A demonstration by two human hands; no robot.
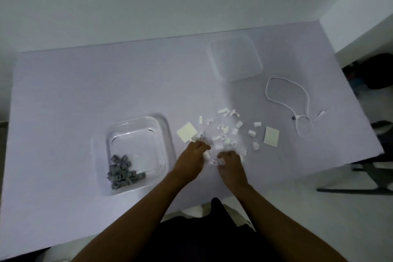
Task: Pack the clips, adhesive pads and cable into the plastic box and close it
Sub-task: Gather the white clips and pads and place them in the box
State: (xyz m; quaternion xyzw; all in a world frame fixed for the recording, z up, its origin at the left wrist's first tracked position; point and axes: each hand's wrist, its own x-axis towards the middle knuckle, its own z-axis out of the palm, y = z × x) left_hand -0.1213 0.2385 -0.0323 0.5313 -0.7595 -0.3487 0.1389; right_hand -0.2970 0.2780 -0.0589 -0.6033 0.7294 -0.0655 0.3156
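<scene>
The clear plastic box [164,134] stands open left of centre, with several grey clips [122,171] piled in its near left corner. Its clear lid [236,57] lies at the far side. Several white clips [228,132] are scattered in the middle of the table. Two pale adhesive pads lie flat, one [188,137] beside the box and one [271,139] to the right. A white cable [297,104] is looped at the right. My left hand [191,158] pinches a white clip at the near edge of the scatter. My right hand [230,164] is curled on white clips beside it.
The white table [63,91] ends in a near edge close to my body and a right edge by the cable. A dark chair [370,168] and a black object [374,70] are off to the right, with a wall behind.
</scene>
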